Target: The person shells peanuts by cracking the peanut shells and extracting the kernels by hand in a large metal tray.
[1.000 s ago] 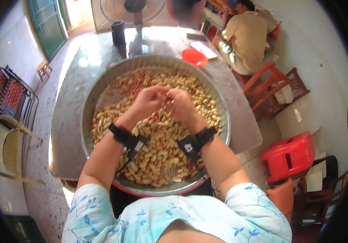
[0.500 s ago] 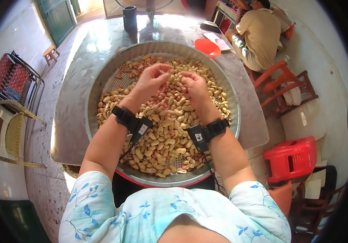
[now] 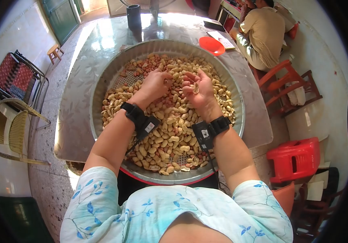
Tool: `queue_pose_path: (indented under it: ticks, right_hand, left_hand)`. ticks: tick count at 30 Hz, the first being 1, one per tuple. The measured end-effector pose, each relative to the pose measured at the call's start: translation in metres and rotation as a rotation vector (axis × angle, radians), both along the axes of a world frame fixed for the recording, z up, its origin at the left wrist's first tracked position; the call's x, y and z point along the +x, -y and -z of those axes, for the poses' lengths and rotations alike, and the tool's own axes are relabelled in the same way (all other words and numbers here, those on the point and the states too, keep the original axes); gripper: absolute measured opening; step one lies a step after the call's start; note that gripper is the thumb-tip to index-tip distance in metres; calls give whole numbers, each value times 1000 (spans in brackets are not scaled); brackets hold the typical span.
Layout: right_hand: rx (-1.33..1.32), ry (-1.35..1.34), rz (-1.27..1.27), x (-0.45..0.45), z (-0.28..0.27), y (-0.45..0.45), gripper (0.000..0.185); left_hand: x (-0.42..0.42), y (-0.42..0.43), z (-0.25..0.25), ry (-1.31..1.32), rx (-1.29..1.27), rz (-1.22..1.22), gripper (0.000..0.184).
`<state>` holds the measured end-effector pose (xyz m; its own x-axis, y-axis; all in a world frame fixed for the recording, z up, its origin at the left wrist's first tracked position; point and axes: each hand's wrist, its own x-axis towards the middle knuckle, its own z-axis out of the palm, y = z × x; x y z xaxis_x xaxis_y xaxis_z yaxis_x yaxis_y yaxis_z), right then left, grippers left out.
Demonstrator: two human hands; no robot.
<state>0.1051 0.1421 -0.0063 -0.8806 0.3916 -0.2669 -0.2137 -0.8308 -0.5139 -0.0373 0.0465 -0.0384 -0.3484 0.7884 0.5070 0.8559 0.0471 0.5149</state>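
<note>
A wide round metal tray with a perforated bottom holds a heap of unshelled peanuts. Reddish shelled kernels lie among them, mostly toward the far left. Over the heap, my left hand has its fingers curled inward; what they hold, if anything, is too small to make out. My right hand is turned palm up beside it, fingers bent, with a pale peanut shell resting against them. Both wrists wear black straps with small boxes.
The tray stands on a patterned table. Behind it are a dark cup, an orange-red plastic bowl and a booklet. A person sits at the far right. Wooden chairs and red stools stand to the right.
My right hand has turned palm up and opened somewhat, showing the shell. My left hand has curled its fingers and drawn slightly down. The view has shifted a little.
</note>
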Motion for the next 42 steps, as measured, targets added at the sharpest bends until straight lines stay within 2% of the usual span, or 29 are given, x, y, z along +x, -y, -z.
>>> queue_pose_path:
  ticks: [2,3,4,5,6,8,9,10,12,13,15,16,17,18,20,22,24,28,31,33,36,38,40,42]
  right_hand:
    - [-94,175,304,-1,-7,4,36]
    - [-123,213,257,0,-3,1,34]
    - [-122,214,258,-1,1,0,34]
    - [-100,183,139,-2,5,-1,34]
    - [-79,151,19,-2,6,1,34]
    - [-36,135,-28,-4,7,5,35]
    - [13,190,-37,-5,4,9,36]
    - [60,243,-45,-6,-1,15,37]
    - [102,264,-22,-7,-5,22,38]
    - [103,213,-51,-6,-4,20,37]
    - [104,161,-81,-5,3,12,35]
    - [113,79,-115,-4,11,5,31]
    - [124,-6,-146,-4,19,-1,28]
    - [136,-11,-136,-5,20,2,28]
    - [289,199,-16,-5,12,10,24]
    - [376,284,19,-6,5,16,22]
    - [454,292,31,-6,3,23,21]
    - [501,232,-38,1,-11,32,21]
    - [792,192,25,-3,-4,31,23]
    - [1092,118,179,-7,3,33,21]
    - [1039,45,274,-14,9,32,19]
    - [993,80,241,-9,5,31,17]
    - [742,72,198,-4,-2,28,16]
    - [681,53,202,-4,-6,32,14]
  left_hand:
    - [4,2,2,-113,-80,-44,16]
    - [4,3,-1,-113,-80,-43,16]
    - [4,4,-5,-6,-136,-33,13]
    - [3,5,-8,102,-193,-24,11]
    - [2,5,-15,103,-194,-24,11]
    - [-3,7,-28,500,-150,-10,13]
    - [-1,11,-38,610,-119,86,17]
    - [3,14,-46,609,-123,84,17]
    - [12,18,-55,678,-68,288,17]
    - [8,16,-50,678,-69,287,17]
    - [-8,13,-33,280,-65,68,16]
    - [-9,15,-27,278,-65,68,16]
    - [-9,19,-21,177,-206,46,15]
    - [-9,20,-17,71,-337,30,15]
    - [-14,14,-11,76,-394,76,13]
    - [-1,20,-31,211,-263,50,11]
    - [-3,17,-30,319,-82,75,12]
    - [9,17,-46,443,5,135,14]
    - [13,16,-46,1020,48,226,11]
    - [14,16,-48,1066,64,219,12]
    - [20,17,-50,1128,62,227,16]
    - [22,15,-48,1179,85,204,16]
    - [22,15,-47,1189,99,255,15]
    - [30,15,-50,1086,135,305,14]
